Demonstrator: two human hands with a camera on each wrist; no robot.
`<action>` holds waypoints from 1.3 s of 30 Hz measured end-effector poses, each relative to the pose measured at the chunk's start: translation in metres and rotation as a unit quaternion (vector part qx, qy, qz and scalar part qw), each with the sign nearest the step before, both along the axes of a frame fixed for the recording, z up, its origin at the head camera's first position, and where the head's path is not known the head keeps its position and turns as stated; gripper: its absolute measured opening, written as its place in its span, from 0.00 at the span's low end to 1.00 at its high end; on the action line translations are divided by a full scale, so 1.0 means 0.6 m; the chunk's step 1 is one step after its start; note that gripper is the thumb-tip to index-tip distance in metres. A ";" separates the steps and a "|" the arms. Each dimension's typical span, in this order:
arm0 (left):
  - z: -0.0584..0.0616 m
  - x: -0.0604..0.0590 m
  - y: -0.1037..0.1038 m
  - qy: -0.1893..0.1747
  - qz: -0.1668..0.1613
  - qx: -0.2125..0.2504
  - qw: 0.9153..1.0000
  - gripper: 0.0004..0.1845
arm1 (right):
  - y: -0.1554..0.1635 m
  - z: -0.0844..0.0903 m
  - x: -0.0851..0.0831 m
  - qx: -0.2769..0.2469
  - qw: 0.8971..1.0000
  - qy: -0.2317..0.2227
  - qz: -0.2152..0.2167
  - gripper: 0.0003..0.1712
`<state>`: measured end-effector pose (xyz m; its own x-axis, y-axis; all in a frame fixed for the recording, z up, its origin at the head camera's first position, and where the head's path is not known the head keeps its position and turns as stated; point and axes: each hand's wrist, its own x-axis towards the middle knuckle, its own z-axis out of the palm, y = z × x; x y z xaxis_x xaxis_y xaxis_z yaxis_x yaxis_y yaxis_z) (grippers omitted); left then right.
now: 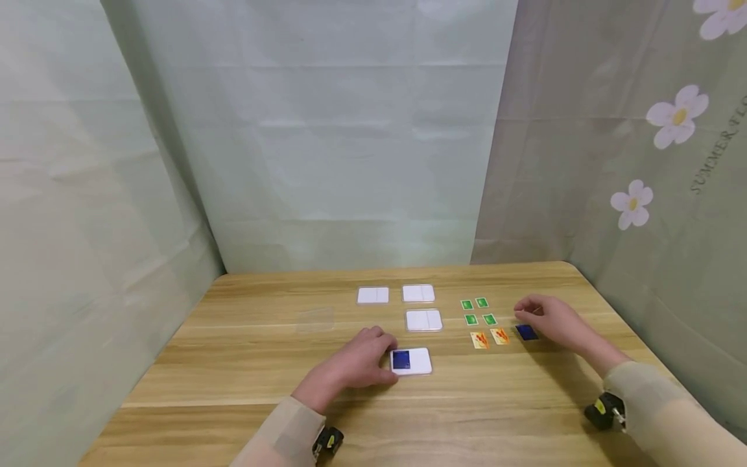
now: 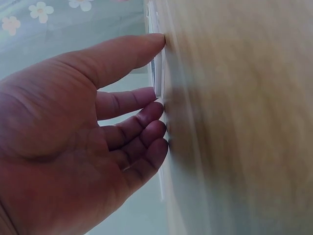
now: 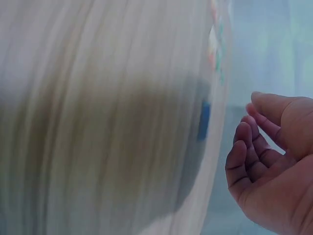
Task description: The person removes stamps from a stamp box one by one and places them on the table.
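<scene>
Two hands: left hand [image 1: 356, 363] touching tray [image 1: 421, 370] edge; right hand [image 1: 551, 319] beside blue card [image 1: 527, 333].

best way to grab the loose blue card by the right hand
The blue card lies flat on the table, so probably pinch its two opposite edges from above with the right hand, which hovers beside it; orange cards crowd its left.
</scene>
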<state>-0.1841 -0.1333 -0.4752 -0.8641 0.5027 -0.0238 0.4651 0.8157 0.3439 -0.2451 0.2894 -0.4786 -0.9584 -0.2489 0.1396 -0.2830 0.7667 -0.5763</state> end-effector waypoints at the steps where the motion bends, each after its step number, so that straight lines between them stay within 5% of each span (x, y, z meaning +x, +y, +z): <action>1: 0.000 0.000 0.000 -0.001 0.002 -0.001 1.000 0.29 | -0.008 0.003 0.002 -0.001 1.000 0.001 0.001 0.10; 15: 0.003 0.001 0.000 -0.006 0.010 0.009 1.000 0.27 | -0.143 0.024 0.030 -0.045 0.995 -0.023 0.082 0.12; 25: 0.003 -0.002 -0.003 0.001 0.001 0.009 1.000 0.26 | -0.230 0.011 0.038 -0.059 0.989 -0.023 0.131 0.07; 39: 0.004 -0.005 -0.004 -0.008 -0.002 0.014 1.000 0.25 | -0.297 -0.005 0.045 -0.056 0.985 -0.069 0.146 0.09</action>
